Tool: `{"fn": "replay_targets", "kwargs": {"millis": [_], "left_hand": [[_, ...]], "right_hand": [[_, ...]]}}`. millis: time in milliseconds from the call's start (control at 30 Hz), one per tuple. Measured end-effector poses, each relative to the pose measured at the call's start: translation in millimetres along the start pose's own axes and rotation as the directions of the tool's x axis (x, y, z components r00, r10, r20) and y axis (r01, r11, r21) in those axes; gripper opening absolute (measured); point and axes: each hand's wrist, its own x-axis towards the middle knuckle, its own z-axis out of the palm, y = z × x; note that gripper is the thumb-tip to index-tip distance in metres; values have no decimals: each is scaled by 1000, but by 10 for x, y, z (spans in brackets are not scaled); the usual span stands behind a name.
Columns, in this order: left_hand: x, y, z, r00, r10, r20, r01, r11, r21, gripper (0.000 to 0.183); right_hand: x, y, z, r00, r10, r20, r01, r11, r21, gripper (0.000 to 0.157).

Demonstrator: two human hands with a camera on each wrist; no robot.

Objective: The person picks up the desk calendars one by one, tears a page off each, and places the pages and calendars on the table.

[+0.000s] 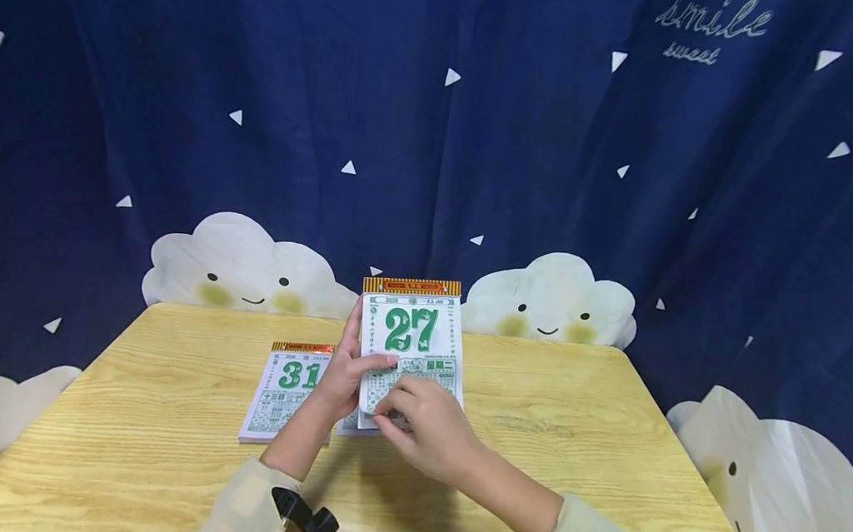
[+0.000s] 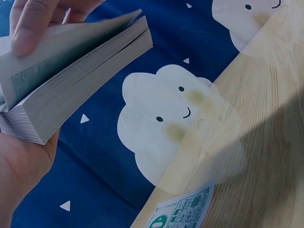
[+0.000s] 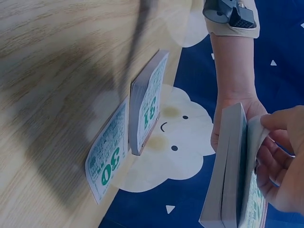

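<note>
My left hand (image 1: 345, 378) holds a thick tear-off calendar (image 1: 412, 332) above the table, its thumb across the front. The top page reads a green 27 under an orange-and-gold header strip. At the pad's lower edge, my right hand (image 1: 427, 426) pinches the bottom of the front page between thumb and fingers. In the left wrist view, that lifted page (image 2: 71, 40) stands away from the thick page block (image 2: 90, 71). The right wrist view shows the page's curled edge (image 3: 255, 130) under the right fingertips. Part of the left hand is hidden behind the pad.
A second calendar (image 1: 284, 397) showing 31 lies on the wooden table (image 1: 549, 426), left of the held one. Beside it lies a loose page (image 3: 107, 156) printed 30, mostly covered in the head view. Behind the table hangs a dark blue curtain (image 1: 295, 122) with cloud shapes.
</note>
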Motion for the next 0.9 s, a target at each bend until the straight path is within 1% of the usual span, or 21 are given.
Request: {"fn": "replay_targets", "kwargs": {"millis": [67, 100, 200, 267, 433, 567, 633, 800, 900], "left_hand": [[-4, 1, -7, 1000, 2, 3, -1, 1000, -5, 99], [-6, 2, -11, 1000, 3, 6, -3, 1000, -7, 99], [-13, 2, -21, 1000, 5, 8, -5, 1000, -11, 99], [-15, 3, -25, 1000, 2, 7, -2, 1000, -13, 99], [-11, 2, -27, 1000, 0, 5, 0, 1000, -19, 99], [-7, 1, -24, 1000, 6, 5, -6, 1000, -20, 98], [-7, -2, -27, 1000, 9, 9, -9, 1000, -20, 97], [-14, -8, -48, 1000, 10, 24, -9, 1000, -26, 92], [-14, -10, -61, 1000, 1, 21, -1, 1000, -24, 91]], "right_hand": [[1, -6, -13, 998, 61, 11, -62, 994, 93, 6], [2, -8, -19, 995, 95, 22, -97, 984, 147, 6], [3, 0, -28, 982, 184, 52, -191, 934, 301, 6], [-2, 22, -18, 973, 221, 64, -229, 899, 373, 6], [-10, 69, -13, 963, 258, 73, -262, 844, 469, 6], [-14, 95, -25, 948, 312, 67, -302, 809, 504, 7], [-17, 109, -30, 941, 334, 46, -310, 804, 508, 8], [-21, 147, -56, 932, 359, -40, -292, 813, 504, 8], [-18, 174, -74, 920, 385, -67, -303, 812, 498, 7]]}}
